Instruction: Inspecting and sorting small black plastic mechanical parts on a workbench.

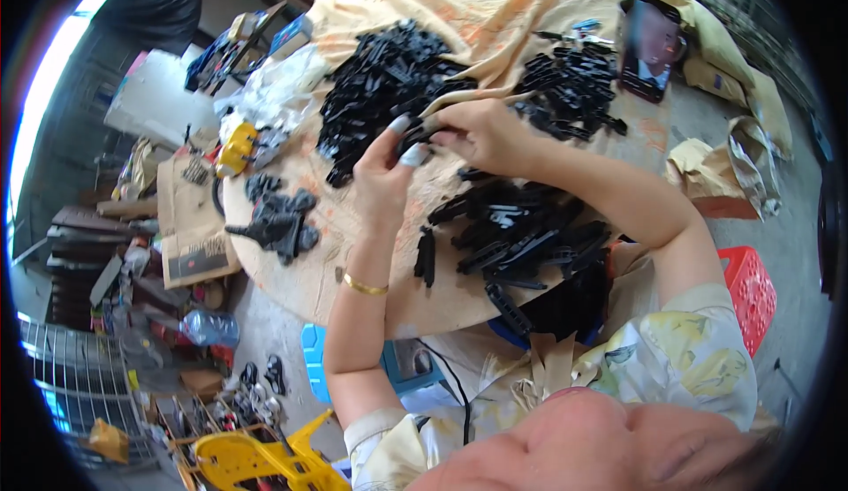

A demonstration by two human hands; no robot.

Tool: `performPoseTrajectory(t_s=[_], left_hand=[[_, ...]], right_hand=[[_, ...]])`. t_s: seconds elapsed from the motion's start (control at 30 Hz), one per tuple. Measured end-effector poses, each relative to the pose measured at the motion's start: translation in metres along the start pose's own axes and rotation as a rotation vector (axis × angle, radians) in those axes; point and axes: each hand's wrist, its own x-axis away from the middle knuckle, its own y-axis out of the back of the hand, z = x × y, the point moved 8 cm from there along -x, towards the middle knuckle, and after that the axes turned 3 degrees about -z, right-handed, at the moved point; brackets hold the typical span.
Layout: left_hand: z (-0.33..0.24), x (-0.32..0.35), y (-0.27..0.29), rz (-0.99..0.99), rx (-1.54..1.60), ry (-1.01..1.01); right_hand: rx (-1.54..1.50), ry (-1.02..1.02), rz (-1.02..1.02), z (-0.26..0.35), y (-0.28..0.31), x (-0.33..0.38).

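Observation:
My left hand [385,173], with pale covers on the thumb and a fingertip and a gold bangle at the wrist, pinches a small black plastic piece [413,138]. The fingers of my right hand [484,136] are closed at the other end of that piece; its exact shape is mostly hidden by my fingers. Behind my hands lies a large heap of black plastic strips [380,76]. A second black heap [570,89] sits beyond my right forearm. Nearer to me is a pile of longer black strips [521,230], with one lone strip [426,257] to its left.
A cloth-covered round table [397,305] carries everything. On it are black gloves [283,222], a yellow tape roll [237,149] and a phone [649,49] with a lit screen. Around it stand a red stool [749,297], a blue stool [314,363] and a cardboard box [190,217].

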Motion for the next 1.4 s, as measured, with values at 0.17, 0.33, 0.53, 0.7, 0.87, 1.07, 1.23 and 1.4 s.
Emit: performPoseTrajectory(t_s=[0.17, 0.33, 0.53, 0.7, 0.87, 1.07, 1.23, 1.4], left_hand=[[-0.012, 0.004, 0.002, -0.024, -0.019, -0.039], [-0.015, 0.006, 0.009, -0.034, -0.022, 0.022], [-0.023, 0.008, 0.000, 0.015, -0.140, -0.142], [-0.037, 0.010, -0.001, 0.019, -0.463, -0.288], [-0.037, 0.011, -0.002, 0.030, -0.450, -0.277], [-0.028, 0.003, 0.003, 0.108, -0.360, -0.170], [-0.021, 0.005, 0.004, 0.151, -0.171, 0.007], [-0.047, 0.044, -0.053, 0.663, -0.379, -0.316]], right_hand=[[-0.038, 0.016, 0.030, 0.000, -0.008, 0.000], [0.244, 0.179, -0.126, 0.017, 0.012, -0.008], [-0.026, -0.078, 0.346, -0.010, -0.012, -0.005], [0.101, -0.034, 0.362, 0.001, -0.009, -0.006], [0.036, 0.026, 0.263, 0.002, -0.005, -0.006], [0.074, 0.107, 0.214, 0.002, -0.007, -0.004], [-0.511, -0.581, 0.290, -0.050, -0.011, -0.003], [0.238, -0.171, 0.224, -0.063, 0.000, -0.006]])
